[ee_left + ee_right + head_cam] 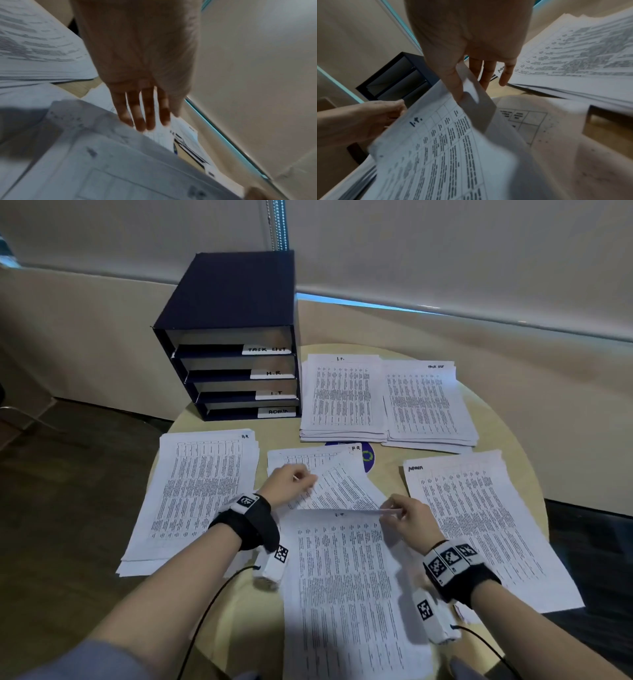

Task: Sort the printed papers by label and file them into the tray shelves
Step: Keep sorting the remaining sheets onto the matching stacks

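A dark blue tray organiser [226, 302] stands at the back left, its four shelves labelled TASK LIST, H.R., I.T and ADMIN. My right hand [397, 513] [472, 90] pinches the top right corner of a printed sheet marked I.T [342, 577] [447, 148] and holds it raised off the centre pile [318, 460]. My left hand [291, 484] [145, 116] has straight fingers touching the papers at that sheet's far left edge. Sorted piles lie around: H.R [202, 491] on the left, ADMIN [479, 525] on the right, I.T [342, 395] and TASK LIST [428, 402] at the back.
The round pale wooden table [387, 470] is small, and the piles reach near its edges. A purple round sticker [368, 458] shows behind the centre pile. Cables hang from both wrist cameras near the front edge. A beige wall runs close behind.
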